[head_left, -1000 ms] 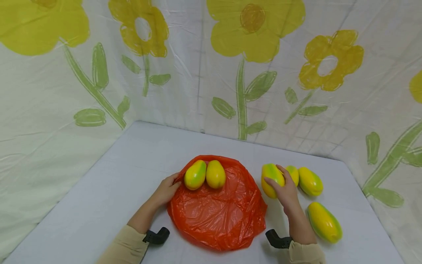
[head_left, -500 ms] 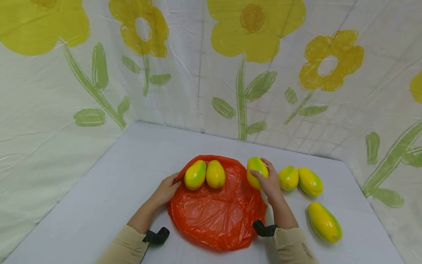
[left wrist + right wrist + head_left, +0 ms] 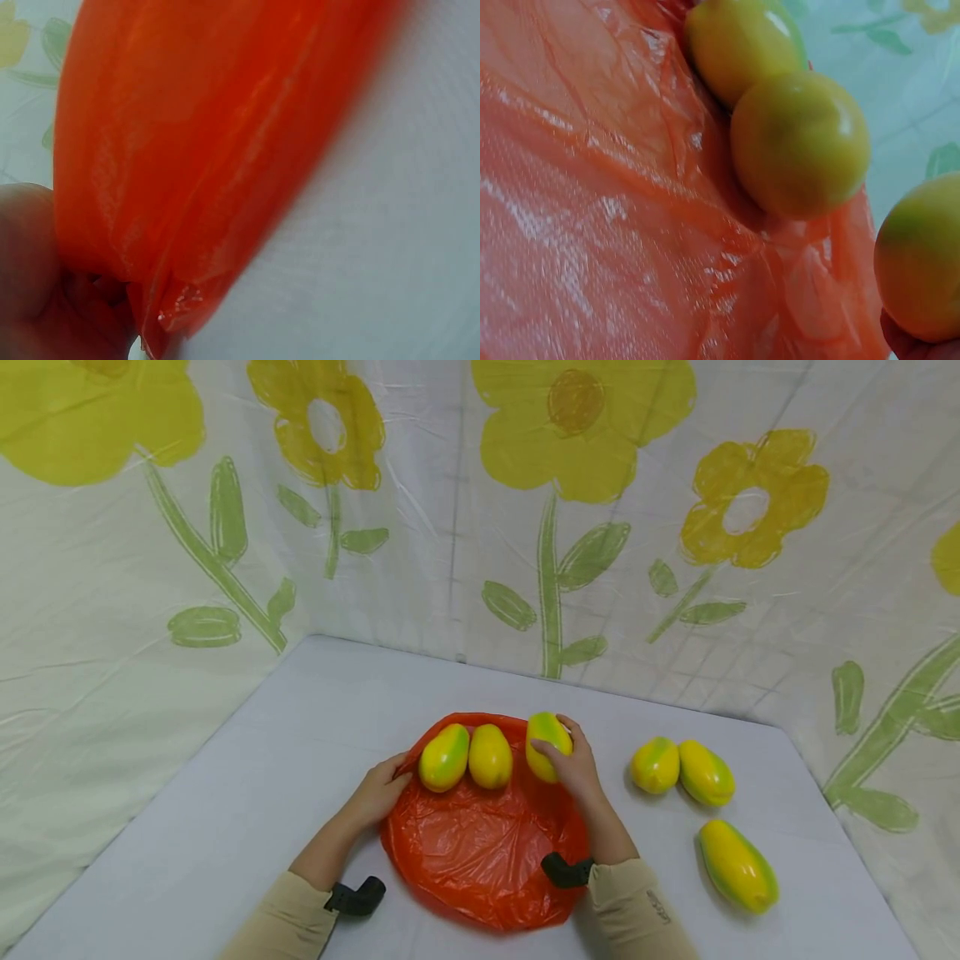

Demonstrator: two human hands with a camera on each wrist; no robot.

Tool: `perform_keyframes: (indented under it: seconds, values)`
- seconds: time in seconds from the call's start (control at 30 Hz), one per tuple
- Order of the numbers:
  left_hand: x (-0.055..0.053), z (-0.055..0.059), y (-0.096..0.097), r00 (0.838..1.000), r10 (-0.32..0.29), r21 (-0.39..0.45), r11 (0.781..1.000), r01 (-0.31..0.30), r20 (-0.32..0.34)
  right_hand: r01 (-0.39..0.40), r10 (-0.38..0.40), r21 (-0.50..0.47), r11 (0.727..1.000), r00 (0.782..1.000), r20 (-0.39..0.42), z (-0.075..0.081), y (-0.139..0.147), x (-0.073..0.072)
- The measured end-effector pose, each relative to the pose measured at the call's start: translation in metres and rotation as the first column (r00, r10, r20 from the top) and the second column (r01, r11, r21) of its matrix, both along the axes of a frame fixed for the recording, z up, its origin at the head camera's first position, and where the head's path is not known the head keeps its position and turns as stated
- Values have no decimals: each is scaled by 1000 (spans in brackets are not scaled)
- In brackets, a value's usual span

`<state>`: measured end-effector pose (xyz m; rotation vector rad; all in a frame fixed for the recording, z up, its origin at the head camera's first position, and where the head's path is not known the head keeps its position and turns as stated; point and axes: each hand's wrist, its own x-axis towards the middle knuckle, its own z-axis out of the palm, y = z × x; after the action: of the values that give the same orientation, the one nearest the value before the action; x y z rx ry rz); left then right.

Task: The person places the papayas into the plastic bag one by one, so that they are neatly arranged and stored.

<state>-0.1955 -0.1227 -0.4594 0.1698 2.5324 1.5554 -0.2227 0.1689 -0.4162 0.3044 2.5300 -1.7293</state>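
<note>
A red plastic bag (image 3: 480, 843) lies spread in a round on the table, its rim standing up at the back. My left hand (image 3: 380, 792) pinches the bag's left rim; in the left wrist view the thumb side of that hand (image 3: 30, 262) meets the gathered red film (image 3: 180, 150). Two yellow-green papayas, one left (image 3: 443, 758) and one right (image 3: 491, 757), rest side by side in the back of the bag. Over the bag's back right part, my right hand (image 3: 579, 768) grips a third papaya (image 3: 546, 752), whose rounded end (image 3: 922, 259) shows at the right wrist view's edge.
To the right on the white table (image 3: 247, 810), two papayas touch, the nearer one (image 3: 655, 766) beside another (image 3: 707, 772). One more papaya (image 3: 738, 866) lies closer to the front. A flower-printed curtain (image 3: 420, 593) hangs behind the table.
My right hand has carried its papaya leftward, from beside the other papayas on the right to over the bag. The left hand and the two papayas in the bag have stayed put.
</note>
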Motion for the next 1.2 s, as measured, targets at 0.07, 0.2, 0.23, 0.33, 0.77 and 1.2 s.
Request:
perform_keyframes:
  seconds: [0.07, 0.2, 0.23, 0.33, 0.77, 1.2]
  values:
    - [0, 0, 0, 1000, -2, -2, 1000, 2, -1, -3, 3, -4, 1000, 1000, -3, -1, -4, -1]
    - [1, 0, 0, 1000, -3, -6, 1000, 3, -1, -9, 9, -9, 1000, 1000, -1, -4, -9, -2]
    - [1, 0, 0, 1000, 0, -2, 1000, 0, 2, -12, 12, -10, 1000, 1000, 0, -5, -10, -2]
    - [1, 0, 1, 1000, 2, 8, 1000, -2, 7, -19, 19, -6, 1000, 1000, 6, -8, -13, -1]
    - [1, -1, 1, 1000, 5, 8, 1000, -6, 14, -28, 28, 0, 1000, 999, 30, -11, -17, 3]
    - [2, 0, 2, 1000, 9, -16, 1000, -9, -4, -17, 17, -4, 1000, 1000, 9, -19, -17, 5]
